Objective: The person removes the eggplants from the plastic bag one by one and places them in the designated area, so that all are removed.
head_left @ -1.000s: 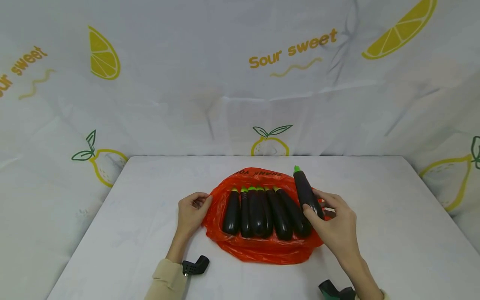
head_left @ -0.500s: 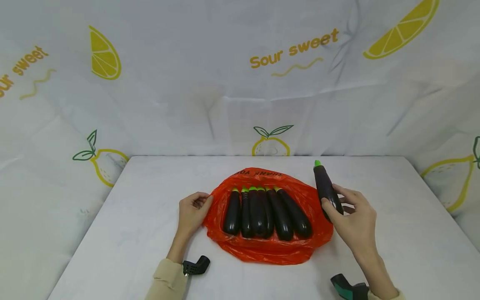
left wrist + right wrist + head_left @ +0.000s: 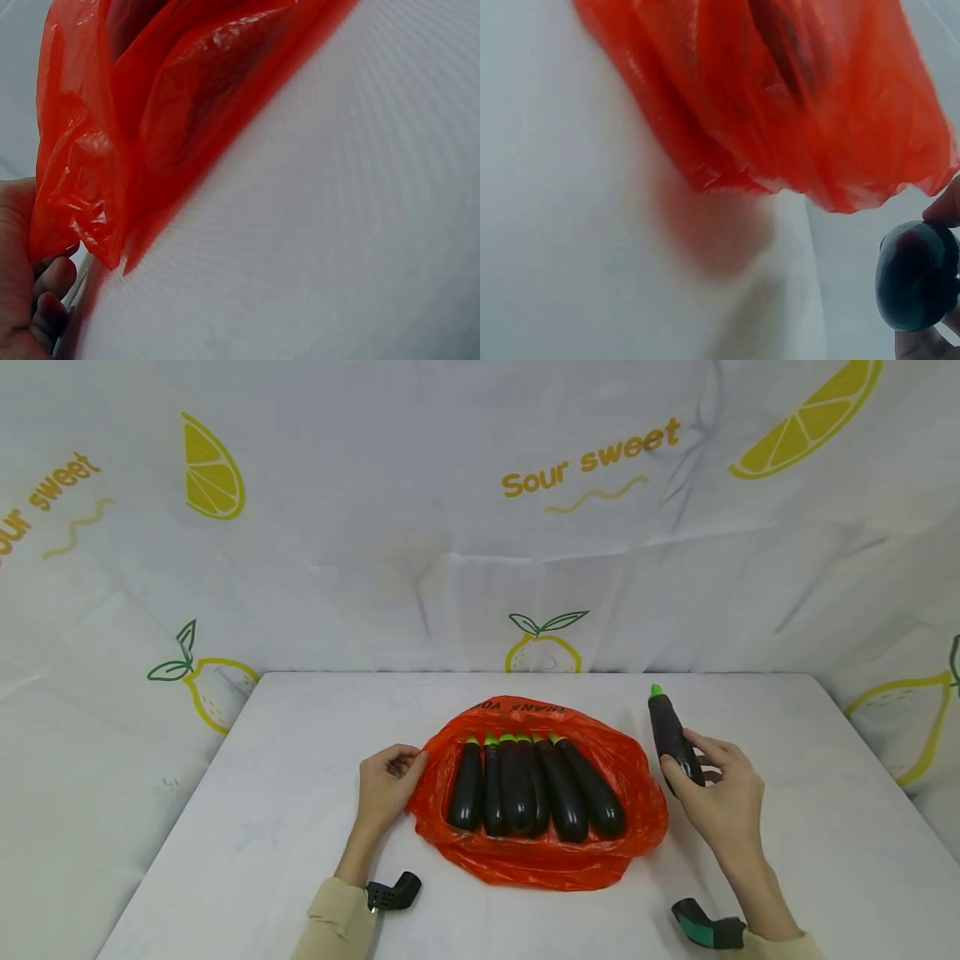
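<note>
A red plastic bag [image 3: 555, 867] lies spread on the table with its mouth wide. Several dark eggplants [image 3: 567, 789] with green stem ends lie side by side in it. At the bag's left edge my left hand [image 3: 384, 789] pinches the plastic between thumb and fingers; the left wrist view shows the red bag [image 3: 82, 165] bunched at that hand. To the right of the bag, my right hand [image 3: 718, 793] grips one eggplant [image 3: 671, 731] near its thick end, stem pointing away from me. In the right wrist view the round end of this eggplant [image 3: 911, 277] shows beside the bag's edge.
The white table [image 3: 262, 827] carries the bag at its middle. Behind it hangs a white cloth [image 3: 360, 577] printed with lemons and lettering. Black devices sit on both wrists, one at the left wrist [image 3: 393, 891] and one at the right wrist [image 3: 705, 927].
My right hand has carried its eggplant rightward, from over the bag's right side to beyond its edge. The left hand has stayed on the bag's left edge.
</note>
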A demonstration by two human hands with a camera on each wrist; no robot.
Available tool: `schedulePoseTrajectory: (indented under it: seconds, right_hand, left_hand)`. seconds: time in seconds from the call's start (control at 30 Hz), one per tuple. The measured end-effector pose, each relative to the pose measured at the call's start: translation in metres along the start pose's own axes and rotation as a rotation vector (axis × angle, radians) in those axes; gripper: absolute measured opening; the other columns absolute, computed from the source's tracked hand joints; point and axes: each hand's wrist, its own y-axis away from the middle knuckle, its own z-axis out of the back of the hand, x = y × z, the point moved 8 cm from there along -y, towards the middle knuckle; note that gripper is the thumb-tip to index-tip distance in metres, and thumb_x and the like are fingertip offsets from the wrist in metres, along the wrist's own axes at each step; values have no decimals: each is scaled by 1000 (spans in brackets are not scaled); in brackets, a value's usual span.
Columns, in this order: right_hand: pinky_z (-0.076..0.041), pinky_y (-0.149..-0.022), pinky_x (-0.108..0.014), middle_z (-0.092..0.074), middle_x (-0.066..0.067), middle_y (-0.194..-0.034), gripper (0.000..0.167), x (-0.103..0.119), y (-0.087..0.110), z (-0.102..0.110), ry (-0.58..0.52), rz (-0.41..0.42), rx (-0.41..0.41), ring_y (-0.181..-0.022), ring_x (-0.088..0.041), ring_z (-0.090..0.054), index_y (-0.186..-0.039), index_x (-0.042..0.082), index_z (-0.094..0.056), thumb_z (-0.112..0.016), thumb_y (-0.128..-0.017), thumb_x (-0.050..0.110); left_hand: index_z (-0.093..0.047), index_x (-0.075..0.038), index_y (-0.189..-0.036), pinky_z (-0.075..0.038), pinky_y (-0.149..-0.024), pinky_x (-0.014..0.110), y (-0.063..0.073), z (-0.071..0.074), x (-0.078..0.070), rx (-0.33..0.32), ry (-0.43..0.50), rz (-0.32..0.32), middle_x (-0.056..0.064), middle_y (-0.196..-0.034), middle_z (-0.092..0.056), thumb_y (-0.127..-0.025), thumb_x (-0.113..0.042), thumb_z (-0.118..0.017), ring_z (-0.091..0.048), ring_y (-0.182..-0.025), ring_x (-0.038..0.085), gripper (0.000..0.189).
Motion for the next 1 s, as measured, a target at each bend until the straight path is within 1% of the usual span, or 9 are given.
schedulePoseTrajectory:
  seconds: [0.07,0.13,0.23,0.3,0.37,0.6,0.77,1.0]
  right_hand:
    - [-33,-75,4,-66,-28,-118,42,-3,0,-1,18,-9,4,-88,13,-42,-124,-6,-69,-77,-83,4]
    - [-32,-75,4,-66,-28,-117,42,-5,0,-3,35,-14,11,-89,5,-47,-124,-6,-69,-77,-83,5]
    - [-31,-74,4,-66,-29,-117,42,-9,-1,-6,57,-17,25,-91,-16,-57,-123,-7,-69,-76,-83,5]
    - [-30,-73,4,-65,-30,-118,42,-12,-2,-7,66,-22,35,-93,-31,-60,-124,-7,-69,-76,-84,5]
    - [-29,-72,4,-65,-31,-118,42,-15,-3,-9,71,-31,46,-96,-40,-61,-124,-8,-68,-75,-84,6]
    - [-30,-64,3,-63,-31,-120,43,-27,-4,-14,86,-85,103,-98,-43,-61,-126,-8,-67,-73,-87,9]
    - [-30,-63,3,-63,-32,-121,43,-33,-3,-17,97,-100,122,-100,-44,-61,-126,-8,-67,-73,-87,9]
    - [-32,-64,0,-62,-32,-122,44,-34,0,-16,116,-98,143,-101,-44,-60,-127,-8,-66,-73,-88,10]
  left_hand:
    - [-77,-9,-89,-47,-62,17,0,0,0,1,0,2,7,-73,-67,-91,-15,-76,-54,-67,9,7]
    - [-77,-8,-89,-47,-62,17,0,0,-1,0,-2,6,7,-73,-67,-91,-15,-77,-54,-67,9,7]
    - [-77,-8,-90,-47,-63,17,0,0,-1,1,-11,10,7,-73,-67,-91,-15,-76,-54,-67,9,7]
    - [-77,-8,-90,-47,-63,17,0,0,-2,1,-17,11,6,-73,-67,-91,-14,-76,-54,-67,8,7]
    - [-77,-7,-90,-47,-62,17,0,0,-3,0,-25,7,7,-73,-67,-92,-14,-76,-54,-67,9,7]
    - [-77,-6,-90,-47,-62,17,0,0,-3,2,-36,1,7,-74,-67,-92,-12,-75,-54,-66,10,7]
    - [-77,-6,-90,-48,-61,17,0,-1,-2,3,-34,-2,7,-73,-68,-92,-12,-75,-54,-66,10,6]
    - [-77,-7,-89,-47,-61,17,0,0,-3,0,-32,-15,7,-73,-68,-91,-12,-76,-54,-66,9,6]
